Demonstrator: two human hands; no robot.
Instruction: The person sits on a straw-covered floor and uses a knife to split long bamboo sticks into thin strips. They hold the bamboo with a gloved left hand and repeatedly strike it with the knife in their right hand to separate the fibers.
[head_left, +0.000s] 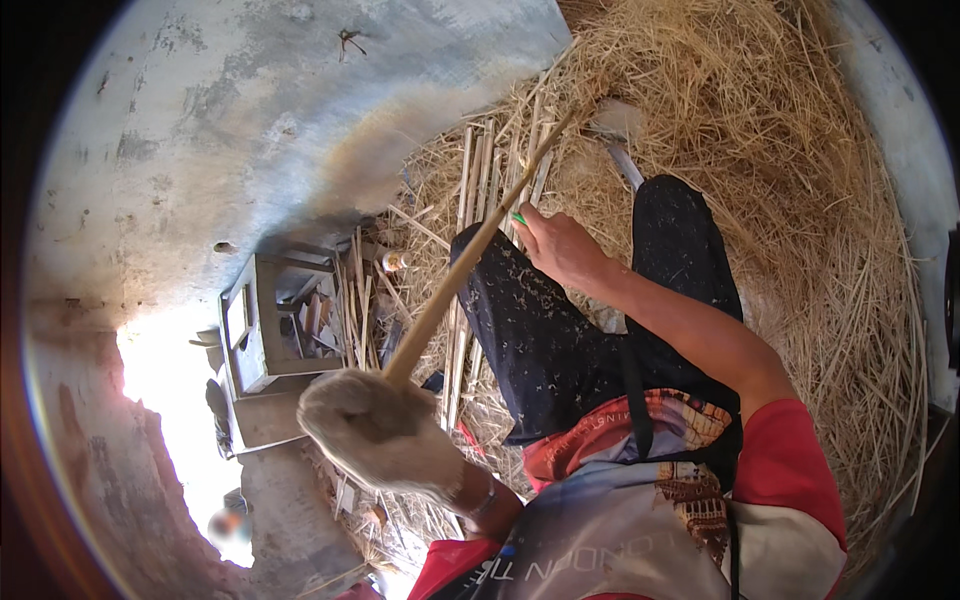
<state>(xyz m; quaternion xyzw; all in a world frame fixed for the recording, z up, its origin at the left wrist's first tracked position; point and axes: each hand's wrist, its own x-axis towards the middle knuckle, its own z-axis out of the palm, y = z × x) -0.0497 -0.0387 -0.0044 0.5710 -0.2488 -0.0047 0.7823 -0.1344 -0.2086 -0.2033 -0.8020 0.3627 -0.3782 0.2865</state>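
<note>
My left hand (385, 430) wears a dusty grey-beige glove and is closed round the near end of a long tan wooden strip (455, 275), perhaps split bamboo. The strip slants up and away to the right, looking narrower toward its far end over the straw. Bare, my right hand (562, 247) is closed on a small green-ended thing (518, 217) beside the strip. Most of that thing is hidden by the fingers, and its kind does not show. My knees, in dark trousers flecked with chips, are bent under the strip.
Loose straw (700, 80) covers the floor ahead and to the right. Several thin strips (470, 180) lie beyond my left knee. At left stands a box-like wooden frame (262, 330) with scraps inside, near a bright wall opening (175, 400). A pale wall (250, 130) rises at upper left.
</note>
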